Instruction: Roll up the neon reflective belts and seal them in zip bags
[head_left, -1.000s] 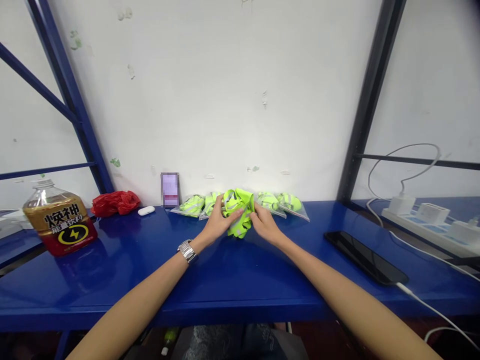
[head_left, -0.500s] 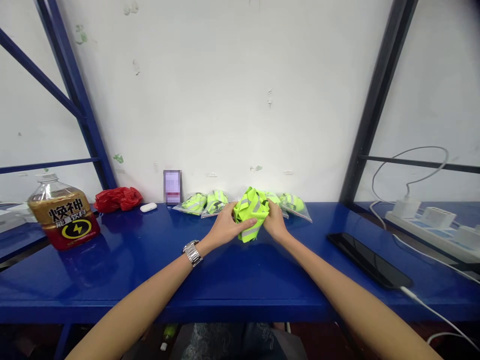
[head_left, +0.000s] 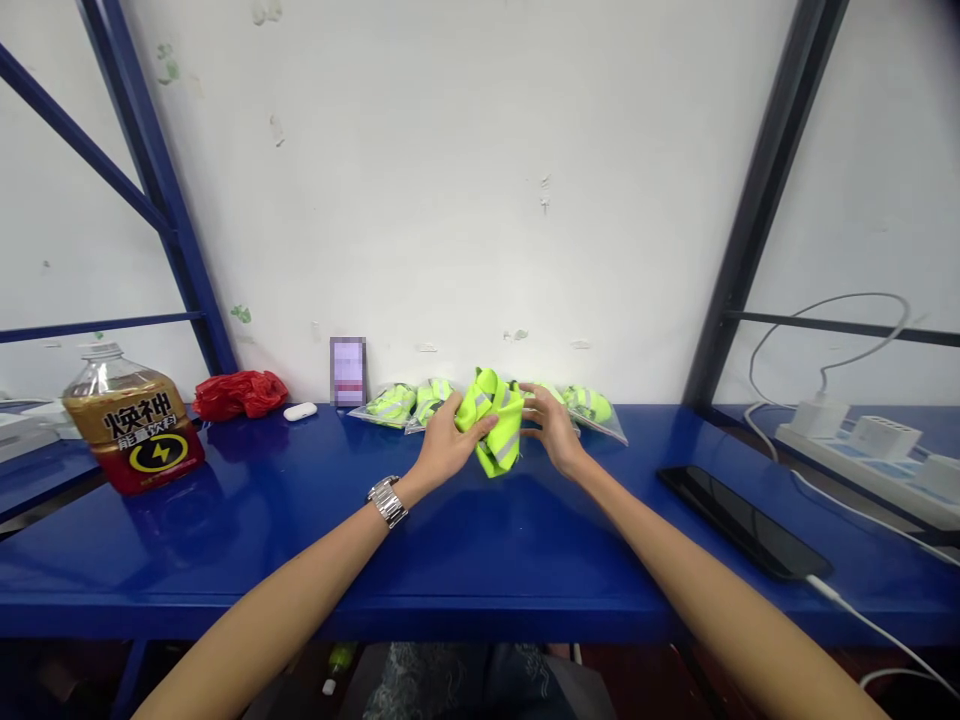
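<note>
A bundled neon-yellow reflective vest (head_left: 496, 420) with grey stripes is held above the blue table (head_left: 517, 560). My left hand (head_left: 448, 440), with a metal watch on its wrist, grips the vest from the left, thumb across its front. Just right of the vest, my right hand (head_left: 553, 428) has its fingers spread, their tips at or close to the fabric's edge; whether they touch, I cannot tell. Behind, along the wall, lie several clear bags with similar yellow bundles, such as the bag at the left (head_left: 391, 404) and the bag at the right (head_left: 591, 405), partly hidden by my hands.
To the left stand a large drink bottle (head_left: 139, 425), a red plastic bag (head_left: 240, 394) and a small white case (head_left: 301, 411). A phone (head_left: 349, 372) leans on the wall. On the right lie a black phone (head_left: 742, 520) on a cable and a power strip (head_left: 862, 460).
My right hand has let go of the vest's right side and opened slightly to the right. The vest, still in my left hand, has turned and looks narrower.
</note>
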